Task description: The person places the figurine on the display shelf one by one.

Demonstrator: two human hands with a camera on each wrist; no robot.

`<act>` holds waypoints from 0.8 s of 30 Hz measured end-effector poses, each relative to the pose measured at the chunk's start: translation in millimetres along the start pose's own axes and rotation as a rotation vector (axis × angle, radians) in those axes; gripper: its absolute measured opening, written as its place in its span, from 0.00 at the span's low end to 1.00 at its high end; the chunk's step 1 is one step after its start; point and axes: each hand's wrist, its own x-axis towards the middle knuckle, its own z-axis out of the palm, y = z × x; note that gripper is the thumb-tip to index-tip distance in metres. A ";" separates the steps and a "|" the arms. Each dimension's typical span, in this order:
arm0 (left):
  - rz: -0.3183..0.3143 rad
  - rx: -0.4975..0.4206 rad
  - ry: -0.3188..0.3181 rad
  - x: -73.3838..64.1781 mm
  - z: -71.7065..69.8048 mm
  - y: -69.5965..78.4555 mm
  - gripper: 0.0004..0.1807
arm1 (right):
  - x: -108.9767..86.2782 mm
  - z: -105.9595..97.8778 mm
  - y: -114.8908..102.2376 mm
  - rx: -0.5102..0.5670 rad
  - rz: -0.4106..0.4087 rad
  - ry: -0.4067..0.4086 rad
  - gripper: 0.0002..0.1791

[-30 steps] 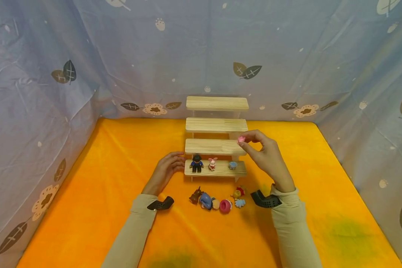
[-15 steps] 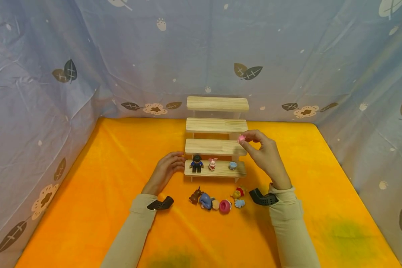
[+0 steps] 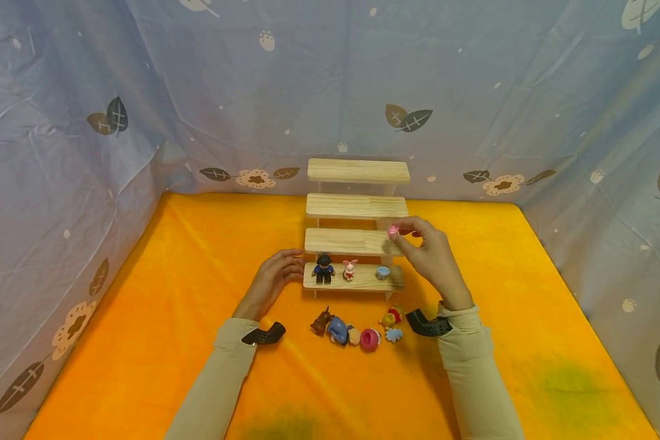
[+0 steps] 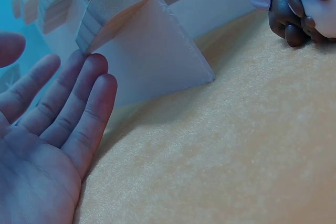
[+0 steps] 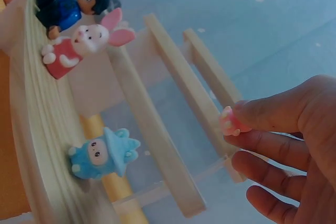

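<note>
My right hand (image 3: pixel 431 253) pinches a small pink figurine (image 3: pixel 393 231) between thumb and forefinger, over the right end of the second step of a wooden tiered stand (image 3: pixel 357 206). My left hand (image 3: pixel 275 278) has its fingers extended, fingertips right at the left end of the bottom step. On that bottom step are a black-haired toy figure (image 3: pixel 323 269) in blue, a pink rabbit-eared figurine (image 5: pixel 84 45) in red, and a light blue figurine with a hat (image 5: pixel 102 153), set apart toward the right.
In front of the stand, on the orange cloth (image 3: pixel 198 379), lie a brown figurine (image 3: pixel 321 321), a blue one (image 3: pixel 338 330), a pink round one (image 3: pixel 370 339), a yellow bear in red (image 3: pixel 392 316) and a pale blue piece (image 3: pixel 393 334). A patterned curtain (image 3: pixel 286 85) hangs behind.
My right hand, still pinching the pink figurine, has shifted slightly left and a touch lower over the second step. The left hand stays where it was.
</note>
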 end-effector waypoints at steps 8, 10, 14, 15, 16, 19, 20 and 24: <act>-0.006 -0.005 0.008 -0.4 0.5 -0.6 0.28 | 1.6 4.3 1.6 -0.012 0.025 -0.036 0.14; -0.002 -0.003 0.003 -0.3 0.5 -0.8 0.29 | 2.1 5.2 2.1 -0.013 0.026 -0.043 0.14; 0.000 -0.004 0.003 -0.3 0.7 -0.8 0.28 | 3.0 7.1 3.5 -0.026 0.022 -0.053 0.13; 0.000 -0.001 0.003 -0.3 0.5 -0.9 0.28 | 3.2 7.5 3.7 -0.032 0.022 -0.054 0.13; -0.002 -0.002 0.006 -0.4 0.5 -0.9 0.28 | 3.3 7.9 4.2 -0.039 0.021 -0.055 0.13; -0.006 0.003 0.009 -0.4 0.4 -0.6 0.27 | 3.4 8.8 4.3 -0.053 0.025 -0.061 0.13; -0.008 0.006 0.011 -0.5 0.4 -0.5 0.28 | 3.3 9.0 4.1 -0.057 0.027 -0.062 0.13; -0.014 0.006 0.017 -0.6 0.6 0.1 0.27 | 3.6 9.7 3.6 -0.077 0.036 -0.071 0.14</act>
